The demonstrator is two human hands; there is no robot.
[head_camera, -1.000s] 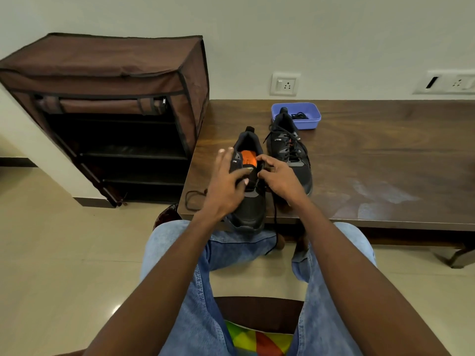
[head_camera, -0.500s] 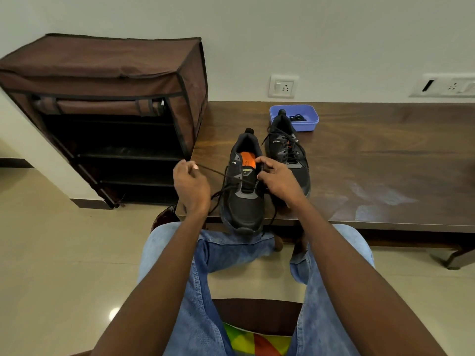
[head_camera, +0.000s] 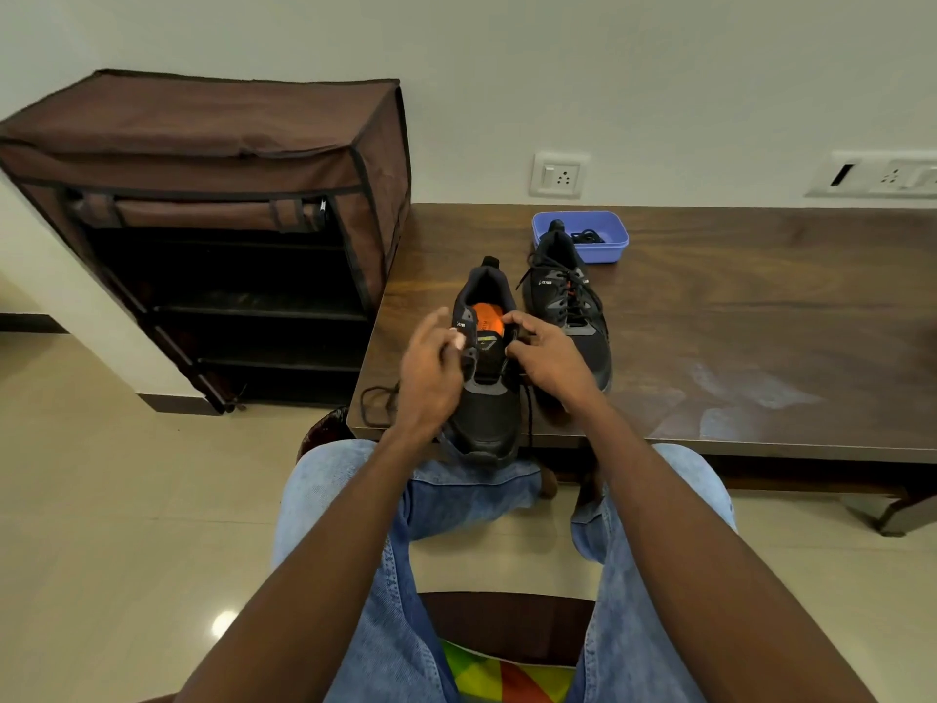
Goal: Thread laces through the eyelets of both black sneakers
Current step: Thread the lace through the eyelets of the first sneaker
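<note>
Near sneaker (head_camera: 484,398) sits at the bench's (head_camera: 710,322) front edge, toe toward the person, orange insole (head_camera: 487,319) showing in its mouth. Its lace (head_camera: 377,405) trails off to the sneaker's left, looping over the bench edge; another strand hangs down by the toe. Left hand (head_camera: 428,372) is at the sneaker's left eyelet row, fingers curled in close, though whether they pinch the lace I cannot tell, it's blurred. Right hand (head_camera: 550,360) grips the right side of the throat, fingers curled onto the upper. Small white lettering on the tongue flaps, too tiny to read. Second sneaker (head_camera: 570,307) stands just right of the first, already laced, with a white logo that is not legible. Behind that one, a blue tub (head_camera: 606,248) holds a dark cord. Left of the bench, a brown fabric rack (head_camera: 203,205).
</note>
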